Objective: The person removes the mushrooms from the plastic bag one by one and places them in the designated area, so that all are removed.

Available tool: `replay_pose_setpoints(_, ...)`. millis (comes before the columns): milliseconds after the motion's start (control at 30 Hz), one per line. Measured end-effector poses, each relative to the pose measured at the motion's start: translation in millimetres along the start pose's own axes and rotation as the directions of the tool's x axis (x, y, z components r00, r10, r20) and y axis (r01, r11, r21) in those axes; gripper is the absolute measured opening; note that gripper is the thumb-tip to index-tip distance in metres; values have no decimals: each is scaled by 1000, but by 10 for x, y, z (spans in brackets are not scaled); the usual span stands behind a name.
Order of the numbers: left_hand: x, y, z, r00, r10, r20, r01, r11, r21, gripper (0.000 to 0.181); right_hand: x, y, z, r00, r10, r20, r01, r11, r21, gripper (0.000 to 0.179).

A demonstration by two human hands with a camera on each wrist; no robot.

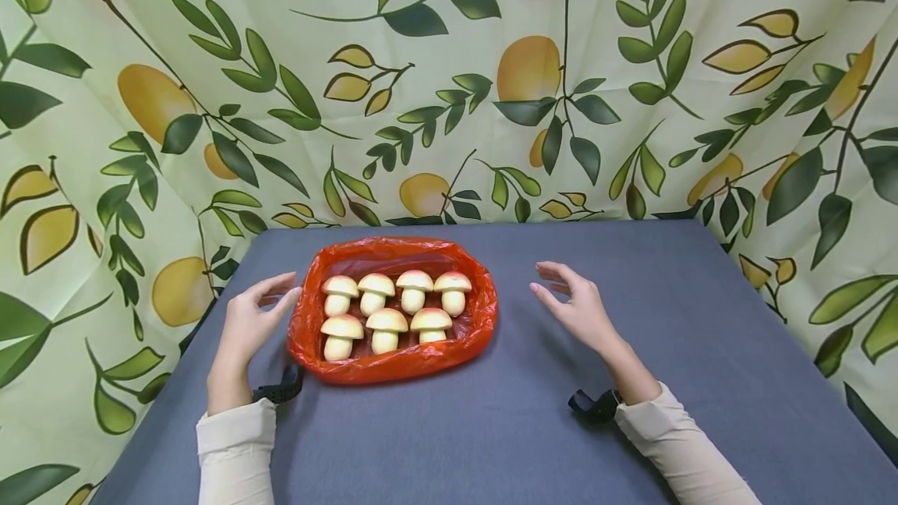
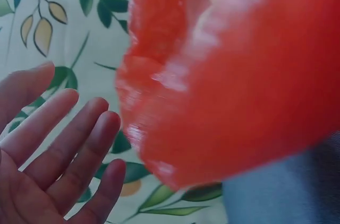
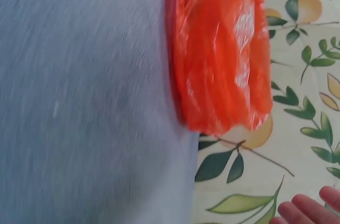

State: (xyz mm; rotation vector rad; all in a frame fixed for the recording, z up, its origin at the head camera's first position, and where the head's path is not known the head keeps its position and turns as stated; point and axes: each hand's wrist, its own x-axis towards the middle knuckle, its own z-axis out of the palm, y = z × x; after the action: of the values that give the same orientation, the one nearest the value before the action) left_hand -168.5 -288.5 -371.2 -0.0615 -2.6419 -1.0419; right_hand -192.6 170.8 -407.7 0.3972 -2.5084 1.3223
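Neatly, seven mushroom-shaped pieces [image 1: 387, 321] sit in two rows, four far and three near, inside the red plastic bag [image 1: 393, 369], whose mouth is spread wide, probably so that every piece is easy to reach. The bag rests left of centre on the bench [image 1: 449, 443] and seems to need no support: the left hand [image 1: 254, 316], just beside its left side, has slightly bent fingers and holds nothing, while the right hand [image 1: 581, 309], equally loose and empty, hangs well apart to the right.
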Motion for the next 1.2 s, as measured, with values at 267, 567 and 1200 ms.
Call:
replay_pose_setpoints(267, 15, -181, 21, 993, -66, 97, 71, 996, -49, 46, 16, -105, 227, 1000, -8, 26, 4, 989, 146, 32)
replay_pose_setpoints(567, 53, -381, 90, 962, -128, 242, 148, 987, -64, 49, 32, -224, 577, 986, -86, 141, 41, 954, 296, 31)
replay_pose_setpoints(1200, 75, -362, 71, 958, -173, 229, 192, 979, -64, 43, 237, -394, 1110, 925, -49, 377, -72, 951, 301, 42)
